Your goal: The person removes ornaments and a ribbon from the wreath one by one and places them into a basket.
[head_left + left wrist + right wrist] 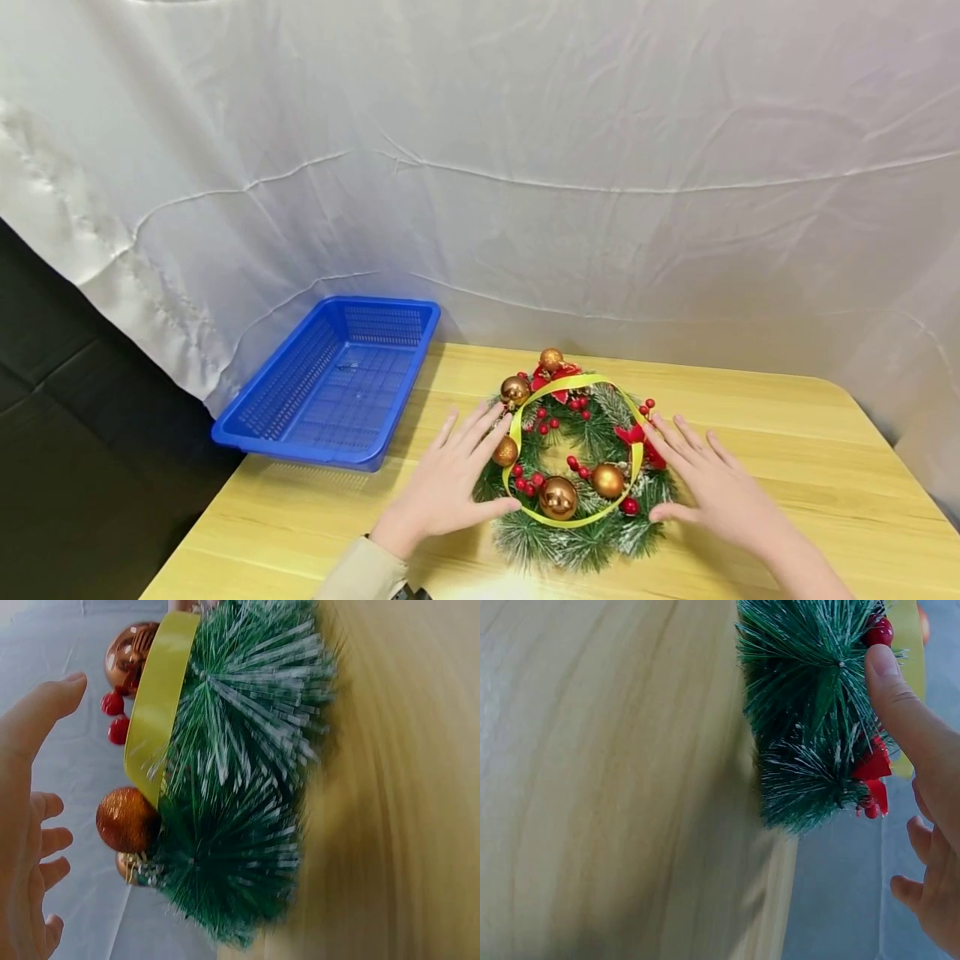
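A green Christmas wreath (592, 546) with frosted tips, copper baubles (558, 497), red berries (532, 481) and red flowers (637, 439) lies on the wooden table. On top of it rests a loop of yellow ribbon (564, 522), its band upright in the left wrist view. My left hand (453, 475) hovers at the wreath's left side, fingers extended and spread, holding nothing. Mirroring it, my right hand (716, 492) is at the right side, its fingers also extended, the fingertips near the ribbon and flower. In the right wrist view, the thumb (900, 694) overlaps the wreath's edge.
A blue plastic basket (405, 392) with perforated walls stands at the table's left edge. Behind the table (787, 433) hangs a pale grey cloth (562, 167), and a dark cloth (67, 433) fills the left side.
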Motion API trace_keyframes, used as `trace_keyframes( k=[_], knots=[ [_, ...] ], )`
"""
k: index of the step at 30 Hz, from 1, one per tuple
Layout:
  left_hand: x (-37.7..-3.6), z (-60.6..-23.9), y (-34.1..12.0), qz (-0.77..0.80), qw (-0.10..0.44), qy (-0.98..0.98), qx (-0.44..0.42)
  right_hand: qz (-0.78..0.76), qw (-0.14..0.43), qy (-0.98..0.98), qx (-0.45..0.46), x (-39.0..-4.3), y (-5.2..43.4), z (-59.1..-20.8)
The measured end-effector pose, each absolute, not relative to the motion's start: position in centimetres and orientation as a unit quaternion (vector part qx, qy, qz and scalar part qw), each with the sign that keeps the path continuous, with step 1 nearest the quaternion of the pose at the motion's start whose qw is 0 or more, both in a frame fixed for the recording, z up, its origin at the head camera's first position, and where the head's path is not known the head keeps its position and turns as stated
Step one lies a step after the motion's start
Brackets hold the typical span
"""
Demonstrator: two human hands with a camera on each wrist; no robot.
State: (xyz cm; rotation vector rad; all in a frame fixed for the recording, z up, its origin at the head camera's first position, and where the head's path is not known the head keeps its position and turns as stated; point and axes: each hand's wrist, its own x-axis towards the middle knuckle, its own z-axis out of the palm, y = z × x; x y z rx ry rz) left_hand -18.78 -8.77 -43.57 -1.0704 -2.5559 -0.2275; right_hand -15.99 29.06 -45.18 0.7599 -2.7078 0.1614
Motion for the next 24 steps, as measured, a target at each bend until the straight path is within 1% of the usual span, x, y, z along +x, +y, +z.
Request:
trace_keyframes(
  k=[13, 18, 24],
  knots=[
    [-17.1, -43.5, -6.5, -0.106, 0.184, -0.893, -0.396, 0.061, 0.144, -0.952, 0.262, -16.1, 29.1, -45.8],
    [-16.7, -43.2, -5.3, -0.108, 0.202, -0.881, -0.413, 0.067, 0.14, -0.953, 0.261, -16.1, 29.0, -45.8],
    [-16.3, -42.9, -4.0, -0.132, 0.203, -0.87, -0.429, 0.066, 0.135, -0.954, 0.26, -16.1, 29.0, -45.7]
  ],
)
